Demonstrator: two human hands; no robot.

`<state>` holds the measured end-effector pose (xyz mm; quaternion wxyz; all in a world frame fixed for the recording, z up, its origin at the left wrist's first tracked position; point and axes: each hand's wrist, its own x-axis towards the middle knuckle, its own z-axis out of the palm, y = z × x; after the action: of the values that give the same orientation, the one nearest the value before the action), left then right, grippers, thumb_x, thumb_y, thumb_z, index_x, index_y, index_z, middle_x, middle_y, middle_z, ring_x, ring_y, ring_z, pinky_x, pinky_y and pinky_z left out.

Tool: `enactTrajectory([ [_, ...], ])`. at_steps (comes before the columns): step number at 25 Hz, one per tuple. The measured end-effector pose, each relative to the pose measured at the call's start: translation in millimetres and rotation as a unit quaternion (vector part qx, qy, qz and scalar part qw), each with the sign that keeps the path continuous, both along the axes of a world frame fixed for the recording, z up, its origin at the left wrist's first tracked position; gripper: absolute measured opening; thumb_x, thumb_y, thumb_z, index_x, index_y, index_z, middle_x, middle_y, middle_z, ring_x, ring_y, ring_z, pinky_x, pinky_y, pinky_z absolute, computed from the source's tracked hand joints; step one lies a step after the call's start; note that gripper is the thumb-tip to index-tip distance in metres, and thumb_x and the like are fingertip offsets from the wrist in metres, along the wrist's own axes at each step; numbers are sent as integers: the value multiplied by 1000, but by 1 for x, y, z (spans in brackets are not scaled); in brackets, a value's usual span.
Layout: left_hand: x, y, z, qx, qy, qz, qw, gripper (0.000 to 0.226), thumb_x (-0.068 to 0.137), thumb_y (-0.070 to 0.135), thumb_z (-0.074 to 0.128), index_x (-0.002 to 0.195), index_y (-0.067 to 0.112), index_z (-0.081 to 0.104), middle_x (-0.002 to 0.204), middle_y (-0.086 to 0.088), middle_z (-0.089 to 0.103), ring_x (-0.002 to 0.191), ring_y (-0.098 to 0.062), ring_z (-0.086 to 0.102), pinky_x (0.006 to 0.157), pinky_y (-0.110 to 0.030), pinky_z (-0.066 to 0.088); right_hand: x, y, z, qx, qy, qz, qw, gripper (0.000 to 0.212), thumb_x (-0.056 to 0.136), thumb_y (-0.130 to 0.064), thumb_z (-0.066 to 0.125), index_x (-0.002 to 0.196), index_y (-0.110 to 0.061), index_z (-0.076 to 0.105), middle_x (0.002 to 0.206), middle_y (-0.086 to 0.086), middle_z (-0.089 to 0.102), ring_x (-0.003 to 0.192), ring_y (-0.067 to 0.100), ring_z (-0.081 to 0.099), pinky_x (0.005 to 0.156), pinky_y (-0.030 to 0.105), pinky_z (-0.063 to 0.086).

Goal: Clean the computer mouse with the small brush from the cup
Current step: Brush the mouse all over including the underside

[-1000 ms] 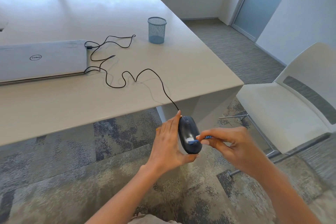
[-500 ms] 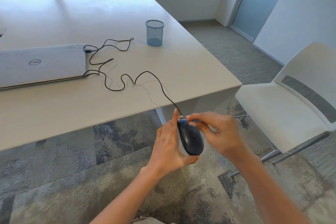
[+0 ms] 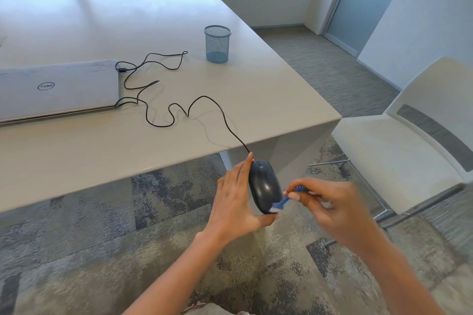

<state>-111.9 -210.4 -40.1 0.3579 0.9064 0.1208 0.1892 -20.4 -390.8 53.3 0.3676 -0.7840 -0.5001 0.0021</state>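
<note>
Got the black wired mouse (image 3: 265, 185) gripped in my left hand (image 3: 236, 199), held out in the air just off the near right corner of the table (image 3: 268, 100). My right hand (image 3: 332, 208) is pinching the small blue brush (image 3: 282, 201), white bristles touching the mouse's near end. Its cord (image 3: 204, 100) trails back over the tabletop to the closed Dell laptop (image 3: 56, 88) by the left edge. The blue mesh cup (image 3: 217, 43) stands near the right edge.

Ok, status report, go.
Left hand grips black corded mouse. Right hand holds small blue brush, bristles at mouse's near end. Nothing obstructing.
</note>
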Motion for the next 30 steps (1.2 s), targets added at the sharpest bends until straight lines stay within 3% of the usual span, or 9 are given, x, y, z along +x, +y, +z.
enactTrajectory([
  [3,0,2,-1,0,1,-4,1000,127,56,64,80,156,19,15,146,2,40,134,-17,38,109,-34,28,13,-2,1,57,0,-108,993,13,87,-25,69,94,-16,76,76,-3,77,64,19,73,56,42,59],
  [5,0,0,0,-2,-4,-9,1000,127,56,62,81,156,20,15,146,4,39,134,-15,38,107,-29,24,16,4,-1,117,78,-141,980,14,89,-32,66,94,-22,75,80,-6,78,73,18,76,64,37,62],
  [7,-1,-4,1,-5,-11,-13,1000,128,56,59,84,156,23,14,147,6,37,135,-12,36,106,-24,21,19,17,-6,172,183,-152,956,7,91,-27,66,90,-26,73,84,-8,79,79,12,77,72,27,63],
  [9,-2,-6,2,-4,-15,-20,1000,128,56,58,87,156,24,15,147,8,37,135,-10,35,107,-25,22,26,28,-10,192,234,-190,934,11,93,-19,66,85,-26,70,80,-11,79,76,10,77,74,28,63],
  [12,-4,-7,3,2,-20,-23,1000,126,57,59,87,156,22,18,148,7,37,136,-10,34,108,-30,24,39,31,-12,199,222,-238,924,18,94,-14,66,82,-28,69,76,-15,78,73,9,77,73,29,64],
  [17,-5,-7,5,1,-23,-20,1000,124,59,64,84,156,20,20,149,7,36,138,-9,32,110,-24,20,37,41,-13,218,260,-203,918,23,95,-11,65,80,-28,69,77,-7,79,73,13,78,69,26,63],
  [21,-6,-6,2,0,-24,-17,1000,125,58,64,84,156,22,19,149,8,35,137,-9,33,109,-28,23,38,32,-14,197,184,-255,929,20,95,-16,65,83,-31,67,77,-12,77,75,5,76,75,30,64],
  [27,-1,-2,1,-27,-40,0,999,121,57,58,84,154,21,22,148,9,37,135,-5,33,109,-10,11,6,12,-14,185,163,-146,958,8,92,-25,63,95,-25,70,91,-5,79,87,9,77,77,27,62],
  [30,1,0,0,-27,-38,5,999,122,57,60,82,155,23,20,149,6,37,135,-10,35,110,-15,14,-9,-6,-14,148,128,-122,973,12,90,-27,62,97,-23,70,89,-11,78,83,4,76,73,28,64],
])
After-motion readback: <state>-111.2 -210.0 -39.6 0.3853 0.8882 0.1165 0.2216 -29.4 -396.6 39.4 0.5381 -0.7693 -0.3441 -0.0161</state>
